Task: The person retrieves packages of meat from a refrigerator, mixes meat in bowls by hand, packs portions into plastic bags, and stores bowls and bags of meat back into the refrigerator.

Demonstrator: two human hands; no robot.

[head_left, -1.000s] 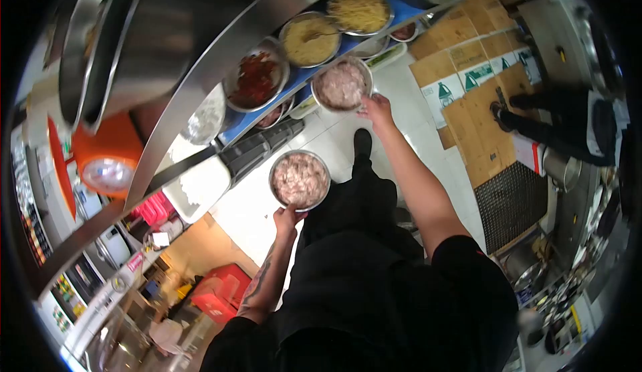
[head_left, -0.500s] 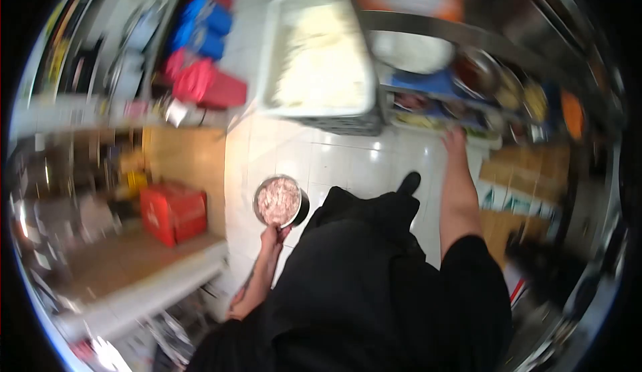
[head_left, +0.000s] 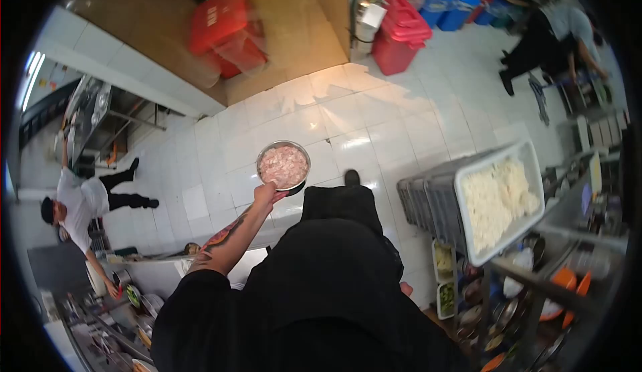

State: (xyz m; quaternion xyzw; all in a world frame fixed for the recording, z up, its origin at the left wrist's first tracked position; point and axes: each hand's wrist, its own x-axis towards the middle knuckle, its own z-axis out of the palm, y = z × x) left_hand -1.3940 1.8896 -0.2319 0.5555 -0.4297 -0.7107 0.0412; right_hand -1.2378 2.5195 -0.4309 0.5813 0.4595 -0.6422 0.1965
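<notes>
My left hand (head_left: 269, 195) grips the near edge of a round metal bowl (head_left: 283, 143), with the thumb at the rim. Pale pink chopped raw meat (head_left: 284, 166) fills the bowl, held out in front of me above the tiled floor. Of my right hand (head_left: 406, 288) only a small part shows, low beside my black apron; its fingers are hidden, and I see nothing held in it.
To the right, a white tub (head_left: 463, 215) of white, rice-like food stands on stacked grey crates (head_left: 428, 201). Shelves with food trays (head_left: 445, 300) sit nearer me. Red bins (head_left: 401, 34) and a fire extinguisher (head_left: 366, 21) stand ahead. Co-workers (head_left: 87, 195) are at far left and far right.
My view has turned left, so the tub and crates now lie to my right. My right hand has left the shelf trays and dropped to my side. The bowl stays in my left hand.
</notes>
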